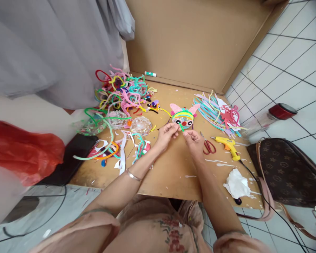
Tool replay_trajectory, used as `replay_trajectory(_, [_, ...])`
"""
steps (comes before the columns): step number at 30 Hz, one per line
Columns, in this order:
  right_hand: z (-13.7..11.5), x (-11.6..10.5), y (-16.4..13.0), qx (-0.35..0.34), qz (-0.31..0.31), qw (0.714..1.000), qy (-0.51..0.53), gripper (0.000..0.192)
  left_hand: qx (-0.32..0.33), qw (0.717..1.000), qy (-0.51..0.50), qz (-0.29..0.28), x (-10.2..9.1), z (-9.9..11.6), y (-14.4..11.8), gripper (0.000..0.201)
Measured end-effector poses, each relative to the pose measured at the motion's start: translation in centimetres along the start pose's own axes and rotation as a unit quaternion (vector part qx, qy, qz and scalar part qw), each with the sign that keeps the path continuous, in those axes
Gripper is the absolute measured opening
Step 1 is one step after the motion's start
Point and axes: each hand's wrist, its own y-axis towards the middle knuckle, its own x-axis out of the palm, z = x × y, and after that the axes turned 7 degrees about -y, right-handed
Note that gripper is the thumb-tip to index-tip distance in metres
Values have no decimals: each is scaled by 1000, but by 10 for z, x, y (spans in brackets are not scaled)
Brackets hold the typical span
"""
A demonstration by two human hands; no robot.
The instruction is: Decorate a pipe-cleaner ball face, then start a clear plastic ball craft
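At the far left, a red plastic bag [27, 151] lies on a black item [75, 158]. A tangled pile of pipe cleaners [127, 93] occupies the back left of the worktop [168, 175]. Strands trail forward over paper scraps [123, 154]; a sleeve or wrist could snag one and drag the pile across. A clear domed piece [141, 125] stands near the pile and might be pushed by the same movement.

The left hand [169, 135] is closed, thumb and fingertips pinching the upper part of a short green piece [182, 128]. The decorated face [184, 115], with pink ears and a red nose, is on the worktop just beyond the fingertips. A slip of the pinch could drop the green piece or knock the face.

The right hand [194, 140] is also closed, its fingertips gripping the green piece's lower end. Excess pull between both hands could bend it out of shape.

Scissors [209, 147] lie just beside the right hand; a sideways sweep could meet the blades. Farther right, a yellow glue gun [228, 146] points its nozzle toward that hand. Its temperature cannot be determined; if hot, contact would burn. A tug on its cord [255, 176] could swing the nozzle.
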Motion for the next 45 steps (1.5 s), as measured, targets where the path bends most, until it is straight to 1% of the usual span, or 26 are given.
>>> replay_trajectory(3, [1,0,0,1,1,1000,5,37,-1,998,53,-26,0,-1,-1,42])
replay_trajectory(6, [4,0,1,6,-10,1000,10,37,7,997,72,-39,-1,-3,-1,44])
replay_trajectory(10, [4,0,1,6,-36,999,-1,39,13,998,51,-40,-2,-7,1,49])
replay_trajectory(12, [2,0,1,-2,-32,999,-17,39,7,999,37,-37,-1,-9,1,50])
replay_trajectory(14, [-1,-1,-1,-19,-12,999,-46,35,6,999,44,-29,0,-8,1,50])
replay_trajectory(17, [-2,-2,-4,-61,17,992,-105,27,24,997,68,-9,-1,-3,0,44])
replay_trajectory(19, [-1,-4,-5,-99,26,983,-155,23,25,997,68,-3,-2,1,0,41])
replay_trajectory(22, [1,-5,-6,-146,32,964,-222,19,10,998,65,-2,-3,4,1,42])
replay_trajectory(24, [1,-5,-6,-161,32,956,-241,19,2,998,65,8,-4,3,2,42])
replay_trajectory(27, [2,-6,-6,-163,26,956,-244,18,-16,998,47,33,-5,2,3,41])
replay_trajectory(30, [3,-7,-6,-160,21,959,-233,20,-54,997,18,51,-6,3,4,37])
replay_trajectory(33, [2,-7,-5,-147,22,968,-205,20,-108,992,-18,67,-5,7,4,31])
replay_trajectory(35, [0,-8,-5,-128,17,976,-174,20,-146,986,-47,67,-5,11,4,26])
replay_trajectory(37, [-2,-9,-3,-105,-4,986,-133,23,-172,980,-78,61,-3,14,3,22])
replay_trajectory(41, [-1,-13,4,-37,-80,996,-18,33,-185,973,-130,52,1,17,2,15])
replay_trajectory(45, [1,-16,9,21,-133,988,82,41,-172,974,-144,24,2,17,0,18])
